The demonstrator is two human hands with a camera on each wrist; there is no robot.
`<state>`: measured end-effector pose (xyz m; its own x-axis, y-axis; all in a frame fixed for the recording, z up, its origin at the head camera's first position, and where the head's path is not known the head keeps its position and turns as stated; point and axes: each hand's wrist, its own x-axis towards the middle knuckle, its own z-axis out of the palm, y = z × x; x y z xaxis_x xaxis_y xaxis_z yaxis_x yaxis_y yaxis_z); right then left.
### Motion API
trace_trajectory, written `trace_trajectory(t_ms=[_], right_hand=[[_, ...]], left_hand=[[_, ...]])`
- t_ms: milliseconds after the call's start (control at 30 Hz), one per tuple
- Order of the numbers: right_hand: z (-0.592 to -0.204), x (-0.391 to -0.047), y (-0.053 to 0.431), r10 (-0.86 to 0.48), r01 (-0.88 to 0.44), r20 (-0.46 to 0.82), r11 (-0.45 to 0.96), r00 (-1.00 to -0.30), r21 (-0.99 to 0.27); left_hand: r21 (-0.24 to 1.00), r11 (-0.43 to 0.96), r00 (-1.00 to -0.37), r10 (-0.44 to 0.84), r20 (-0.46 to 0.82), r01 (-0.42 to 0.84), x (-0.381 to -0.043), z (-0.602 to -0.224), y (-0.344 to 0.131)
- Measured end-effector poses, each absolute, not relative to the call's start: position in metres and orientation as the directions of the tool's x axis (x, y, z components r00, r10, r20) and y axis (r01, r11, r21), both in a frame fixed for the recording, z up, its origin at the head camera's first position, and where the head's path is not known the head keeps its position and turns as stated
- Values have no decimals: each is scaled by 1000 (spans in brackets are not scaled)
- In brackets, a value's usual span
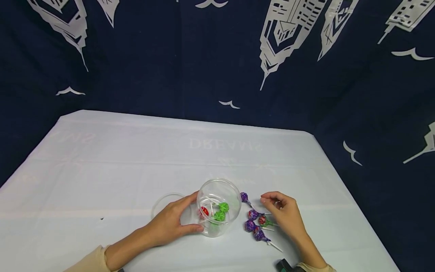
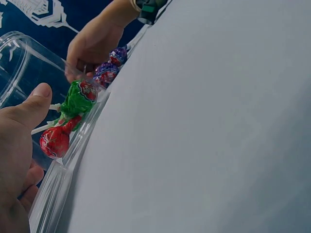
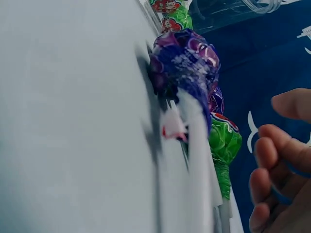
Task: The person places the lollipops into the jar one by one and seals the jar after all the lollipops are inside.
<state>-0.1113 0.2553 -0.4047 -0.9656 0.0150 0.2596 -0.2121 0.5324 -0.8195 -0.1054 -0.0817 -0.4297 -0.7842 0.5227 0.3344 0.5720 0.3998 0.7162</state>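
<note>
A clear plastic jar [image 1: 214,231] stands upright on the white table, its round mouth facing up. My left hand [image 1: 170,224] grips its left side, thumb in front and fingers behind. Inside lie a red lollipop [image 2: 54,141] and green lollipops [image 1: 219,216]. To the jar's right, several purple lollipops [image 1: 259,234] lie loosely grouped with a green-and-red lollipop [image 1: 263,220], white sticks pointing right. Beside this group hovers my right hand [image 1: 287,213], its fingers loosely bent. In the right wrist view thumb and fingers are apart and hold nothing.
A clear round lid [image 1: 166,196] lies on the table, partly behind the left hand. A small dark speck [image 1: 101,218] is farther left. Dark blue cloth [image 1: 170,75] with white building prints hangs behind the table. A black device [image 1: 283,265] sits by the right wrist.
</note>
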Motion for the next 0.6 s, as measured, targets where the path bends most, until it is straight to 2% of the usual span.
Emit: trace_trajectory(t_ms=[433, 600], right_hand=[[-412, -117, 257, -52, -72, 51, 621, -997, -780], [-413, -119, 256, -67, -62, 24, 643, -997, -763]], left_hand=[[718, 365, -766, 529, 365, 594, -106, -432, -81], [715, 375, -770, 526, 361, 590, -106, -433, -81]])
